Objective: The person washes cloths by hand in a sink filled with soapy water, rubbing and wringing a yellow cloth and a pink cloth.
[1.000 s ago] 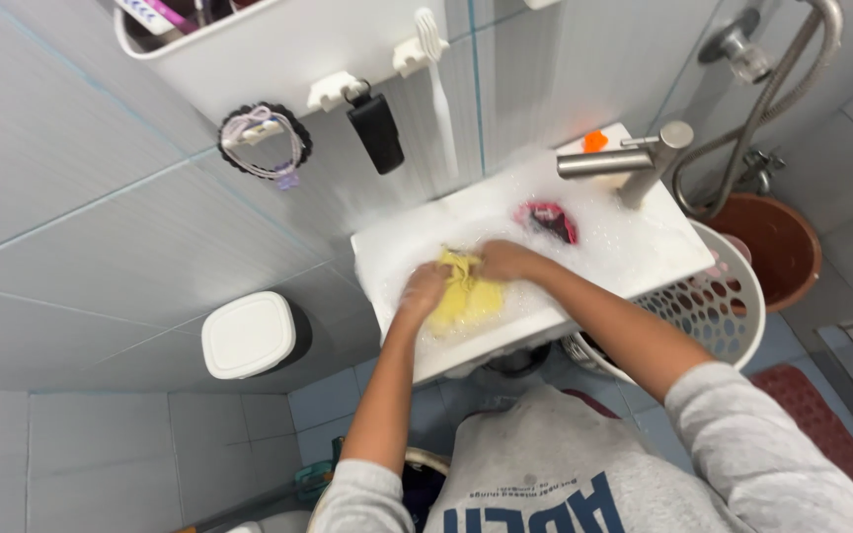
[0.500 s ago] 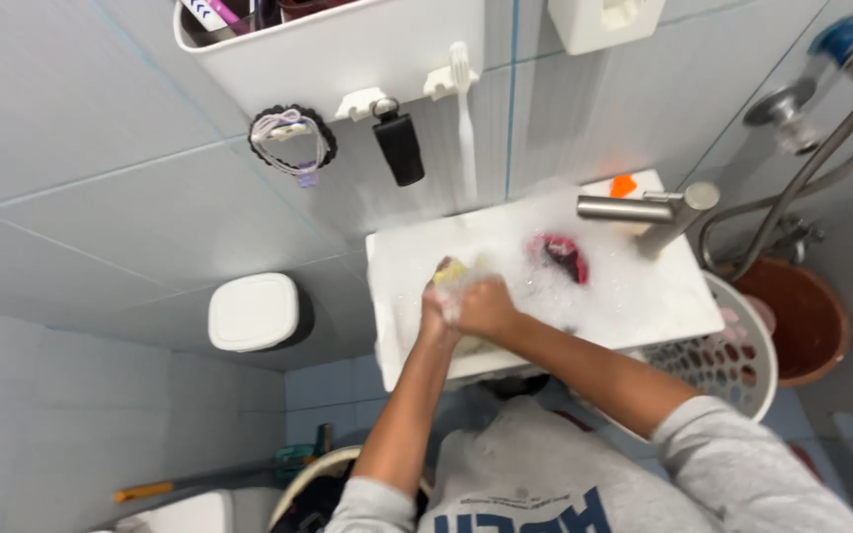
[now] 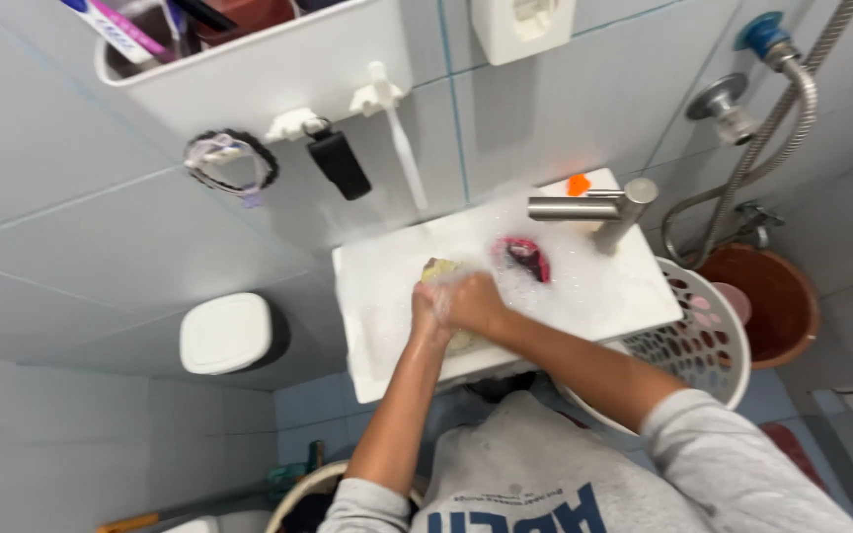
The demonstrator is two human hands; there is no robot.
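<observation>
Both grips, left hand (image 3: 429, 311) and right hand (image 3: 473, 303), clenched together on yellow cloth (image 3: 441, 269), cloth protruding above knuckles, over soapy sink (image 3: 372, 296).

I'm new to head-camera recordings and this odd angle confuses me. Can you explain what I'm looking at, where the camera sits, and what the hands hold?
The camera is worn on a person's head and looks straight down, so the grey sweatshirt at the bottom is their own chest. Both arms reach up into a white sink full of suds. The left hand and right hand are pressed together around a yellow cloth, of which only a bit shows. A pink and black item lies in the foam under the metal tap. Right of the sink stand a white holed basket and a brown bucket. Above, a wall shelf carries a hanging toothbrush.
</observation>
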